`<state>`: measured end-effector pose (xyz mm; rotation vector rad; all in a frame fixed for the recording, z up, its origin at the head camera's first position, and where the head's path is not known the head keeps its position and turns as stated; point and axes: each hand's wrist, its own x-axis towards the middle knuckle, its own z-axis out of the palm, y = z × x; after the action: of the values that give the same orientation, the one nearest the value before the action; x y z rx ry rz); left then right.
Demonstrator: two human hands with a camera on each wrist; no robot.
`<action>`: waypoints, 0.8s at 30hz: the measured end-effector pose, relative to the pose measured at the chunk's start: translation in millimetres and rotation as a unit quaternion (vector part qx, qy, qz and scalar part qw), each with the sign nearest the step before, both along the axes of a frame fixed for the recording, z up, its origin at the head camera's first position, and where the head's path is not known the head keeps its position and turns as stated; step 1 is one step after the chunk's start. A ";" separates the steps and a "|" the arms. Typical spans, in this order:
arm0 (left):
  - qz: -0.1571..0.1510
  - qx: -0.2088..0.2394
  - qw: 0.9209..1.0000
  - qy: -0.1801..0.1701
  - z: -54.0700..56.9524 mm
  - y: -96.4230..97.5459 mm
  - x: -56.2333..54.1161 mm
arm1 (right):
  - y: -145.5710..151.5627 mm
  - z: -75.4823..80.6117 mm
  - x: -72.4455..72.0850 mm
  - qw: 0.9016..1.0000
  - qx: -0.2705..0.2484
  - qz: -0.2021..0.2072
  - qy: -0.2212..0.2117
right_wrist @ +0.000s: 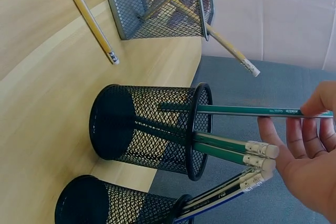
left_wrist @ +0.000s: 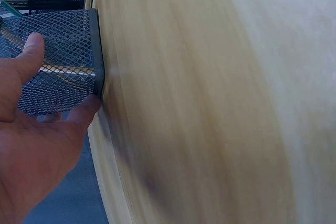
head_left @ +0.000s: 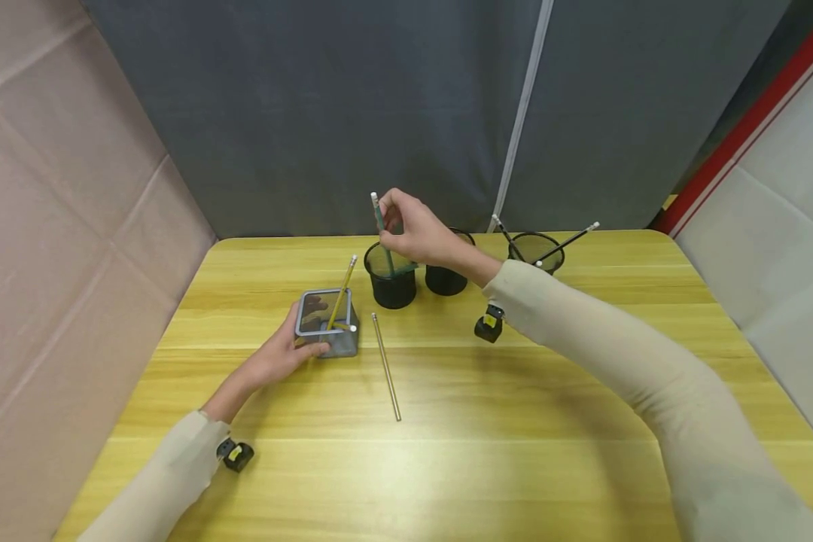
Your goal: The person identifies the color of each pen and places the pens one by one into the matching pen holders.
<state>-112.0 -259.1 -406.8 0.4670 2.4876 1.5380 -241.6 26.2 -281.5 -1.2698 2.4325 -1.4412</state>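
My right hand [head_left: 416,229] pinches a green pencil [right_wrist: 252,110] near its eraser end. The pencil's lower end is inside a round black mesh cup [head_left: 394,292], which also holds two green pencils [right_wrist: 226,153] leaning on its rim. My left hand [head_left: 278,357] grips a square grey mesh pencil holder [head_left: 340,345] from its left side, thumb along the near wall. Yellow pencils [head_left: 342,292] lean inside that holder. Between the holder and my body lies a loose yellow pencil [head_left: 387,366] on the table.
Behind my right wrist stands a second black mesh cup [head_left: 446,283], with several pencils [right_wrist: 220,195] in it. Farther right, a third black cup [head_left: 561,257] holds dark pencils [head_left: 572,239]. A dark grey curtain [head_left: 312,135] hangs along the table's far edge.
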 end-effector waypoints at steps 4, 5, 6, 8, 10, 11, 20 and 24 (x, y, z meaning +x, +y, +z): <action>0.001 0.001 1.000 -0.001 0.4 0.0 -0.4 | 0.3 1.3 -0.6 1.000 -0.006 0.007 -0.008; 0.000 0.001 1.000 -0.002 0.4 -0.1 -0.5 | 0.6 2.3 -0.9 1.000 -0.009 0.009 -0.012; 0.000 0.001 1.000 -0.001 0.6 -0.2 -0.6 | 1.0 3.7 -1.2 1.000 -0.014 0.012 -0.016; 0.001 0.001 1.000 -0.002 0.6 -0.3 -0.7 | 2.3 7.7 -2.1 0.999 -0.024 0.018 -0.022; 0.002 -0.001 1.000 -0.003 0.5 -0.6 -0.7 | 4.3 13.1 -2.7 0.999 -0.033 0.021 -0.023; 0.003 -0.002 1.000 -0.003 0.6 -0.8 -0.7 | 5.7 16.2 -2.9 0.999 -0.037 0.021 -0.021; 0.004 -0.004 1.000 -0.008 0.9 -2.0 -0.6 | 21.2 36.4 -2.4 0.999 -0.035 0.020 -0.013; 0.003 -0.001 1.000 -0.010 1.2 -2.5 -0.5 | 31.2 38.0 -1.4 0.999 -0.024 0.017 -0.012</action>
<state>-112.5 -261.6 -405.6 0.4424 2.4782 1.5339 -243.0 57.4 -243.4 -1.2901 2.3627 -1.5055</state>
